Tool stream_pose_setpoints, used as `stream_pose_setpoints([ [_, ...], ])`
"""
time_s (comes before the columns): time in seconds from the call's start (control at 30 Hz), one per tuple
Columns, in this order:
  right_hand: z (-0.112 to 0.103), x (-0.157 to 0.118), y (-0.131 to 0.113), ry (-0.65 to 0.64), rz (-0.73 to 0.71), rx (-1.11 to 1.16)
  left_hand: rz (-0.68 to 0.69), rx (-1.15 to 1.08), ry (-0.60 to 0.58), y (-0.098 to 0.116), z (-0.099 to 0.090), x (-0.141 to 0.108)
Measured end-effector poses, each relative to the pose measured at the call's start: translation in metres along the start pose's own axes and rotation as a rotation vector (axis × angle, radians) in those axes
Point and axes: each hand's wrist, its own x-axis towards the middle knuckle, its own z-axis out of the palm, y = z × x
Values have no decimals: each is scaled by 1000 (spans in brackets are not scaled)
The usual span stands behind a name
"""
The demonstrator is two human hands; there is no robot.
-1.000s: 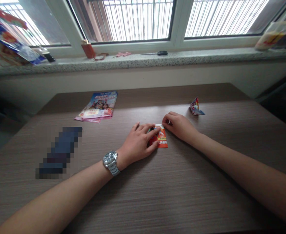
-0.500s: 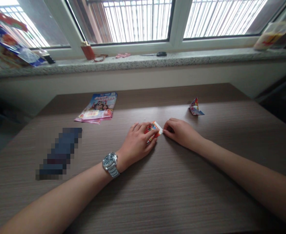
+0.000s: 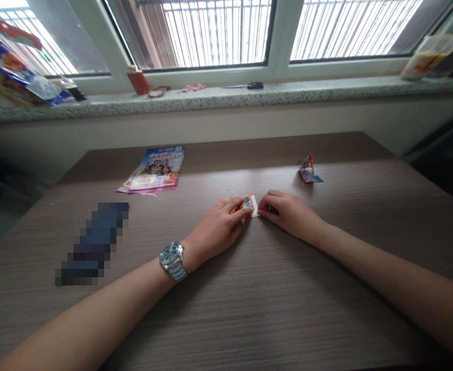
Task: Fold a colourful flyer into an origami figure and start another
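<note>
A small piece of printed paper [image 3: 248, 201], red, orange and blue with a white strip at its right end, lies on the table in the middle of the head view. Stretched over it is my left hand [image 3: 219, 222], its fingers lying flat and hiding much of the sheet. My right hand [image 3: 286, 210] has thumb and forefinger pinched at the paper's right corner. Farther back on the right stands a folded paper piece [image 3: 308, 170] with a colourful print, apart from both hands.
A stack of printed leaflets [image 3: 157, 169] lies at the back left of the wooden table [image 3: 226, 299]. In front of it is a blurred-out dark object [image 3: 95, 242]. The stone windowsill [image 3: 195, 102] holds a dark-handled tool [image 3: 254, 85], an orange-red case [image 3: 137, 81] and packages.
The paper has turned a little, so its white strip now faces more to the right. My left hand has turned with it, fingers closer together. My right hand still pinches the corner, slightly lower.
</note>
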Motion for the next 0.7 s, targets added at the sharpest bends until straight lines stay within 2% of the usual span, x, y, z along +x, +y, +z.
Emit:
stream_pose_setpoints([
  [0.27, 3, 20, 8, 50, -4, -71, 50, -60, 56, -3, 5, 0],
  [0.43, 4, 37, 15, 72, 2, -94, 55, -57, 59, -3, 4, 1],
  [0.7, 9, 47, 20, 120, 32, -117, 53, -29, 56, -3, 4, 1],
])
